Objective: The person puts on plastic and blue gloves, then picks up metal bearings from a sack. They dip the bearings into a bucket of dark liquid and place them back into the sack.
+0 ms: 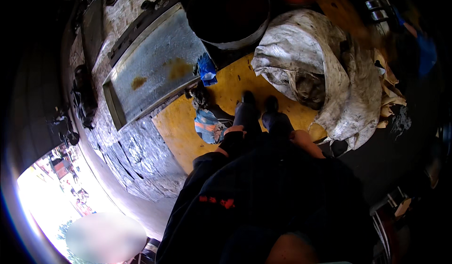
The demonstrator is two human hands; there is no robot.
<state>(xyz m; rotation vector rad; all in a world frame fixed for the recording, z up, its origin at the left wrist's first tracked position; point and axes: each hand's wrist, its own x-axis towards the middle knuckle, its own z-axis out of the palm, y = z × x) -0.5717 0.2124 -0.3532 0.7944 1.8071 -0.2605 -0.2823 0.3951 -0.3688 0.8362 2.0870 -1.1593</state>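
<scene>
One left hand [235, 129], one right hand [300, 137], both half-hidden near dark trousers [247, 115], honestly can't tell if open or gripping, grimy crumpled sack [294, 40], brown-stained metal tray [157, 52]

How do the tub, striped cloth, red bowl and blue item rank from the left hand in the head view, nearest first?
From the left hand:
1. Striped cloth: close on its left.
2. Blue item: ahead, slightly left.
3. Tub: farther ahead.
4. Red bowl: ahead, right.
</scene>
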